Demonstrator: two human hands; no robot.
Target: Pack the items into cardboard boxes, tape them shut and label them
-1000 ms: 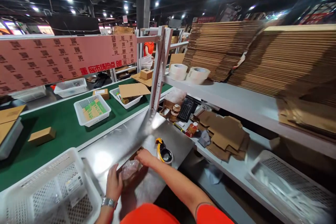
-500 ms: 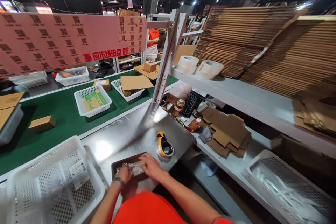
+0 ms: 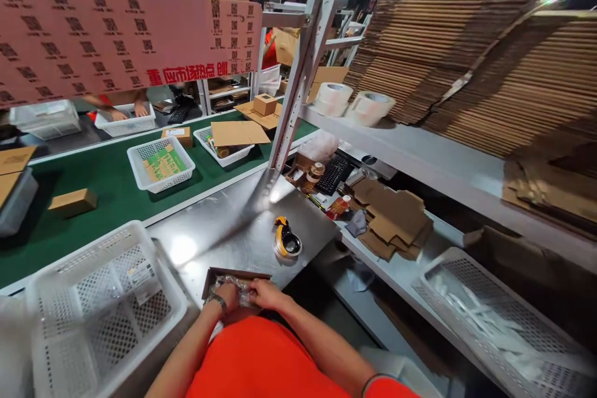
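Observation:
A small open cardboard box (image 3: 219, 275) sits on the steel bench (image 3: 233, 230) right in front of me. Inside it lies a bubble-wrapped item (image 3: 239, 283). My left hand (image 3: 228, 294), with a watch at the wrist, and my right hand (image 3: 263, 293) both press down on the wrapped item, fingers curled over it. A yellow and black tape dispenser (image 3: 285, 240) stands on the bench just beyond the box.
A white mesh basket (image 3: 100, 305) with a paper label is at my left. The green conveyor (image 3: 107, 193) carries baskets and small cartons. Right: shelf with tape rolls (image 3: 354, 102), stacked flat cardboard (image 3: 466, 68), a keyboard (image 3: 333, 173), another basket (image 3: 494, 317). A co-worker's hands (image 3: 125, 112) across the belt.
The box has come closer to my body. My left hand moved from the box's side onto the wrapped item, and both hands now press it into the box.

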